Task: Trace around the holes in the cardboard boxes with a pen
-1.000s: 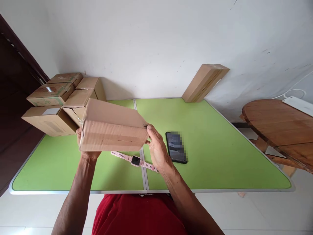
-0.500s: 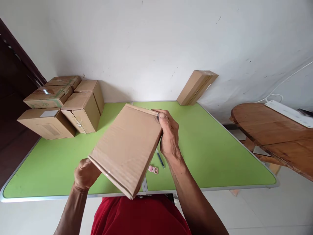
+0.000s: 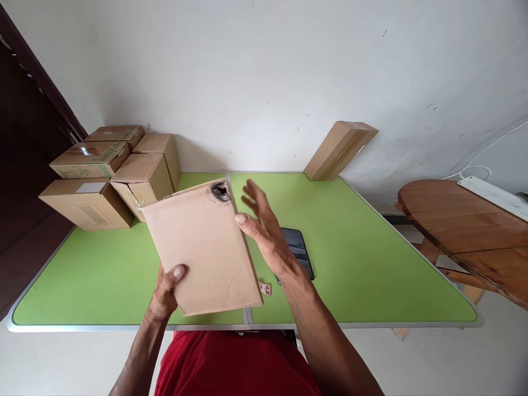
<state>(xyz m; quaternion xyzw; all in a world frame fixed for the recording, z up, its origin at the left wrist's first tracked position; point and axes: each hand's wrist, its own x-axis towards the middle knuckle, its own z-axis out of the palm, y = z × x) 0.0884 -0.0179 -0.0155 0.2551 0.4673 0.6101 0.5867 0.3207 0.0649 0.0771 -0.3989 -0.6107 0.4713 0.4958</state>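
Note:
A flat brown cardboard box [image 3: 202,247] is held up, tilted, over the green table. At its upper right corner is a dark, ragged hole [image 3: 220,191]. My left hand [image 3: 165,291] grips the box's lower left side, thumb on the face. Beside the right edge, my right hand [image 3: 266,231] is open, fingers spread and somewhat blurred; its thumb is close to the edge, and I cannot tell if it touches. A dark smartphone [image 3: 297,250] with a lit screen lies partly behind my right wrist. Near the box's lower right corner, a pink strap with a buckle [image 3: 265,288] shows in part.
Several cardboard boxes [image 3: 93,203] stand grouped at the table's left back. Another long box [image 3: 340,151] leans against the wall at the right back. The green table [image 3: 371,264] has a metal rim. To the right is a wooden table [image 3: 466,220] with a white power strip [image 3: 495,196].
The box has been turned, so its holed corner is now uncovered. My right hand has let go and opened. The phone has come into view; the pen is now hidden.

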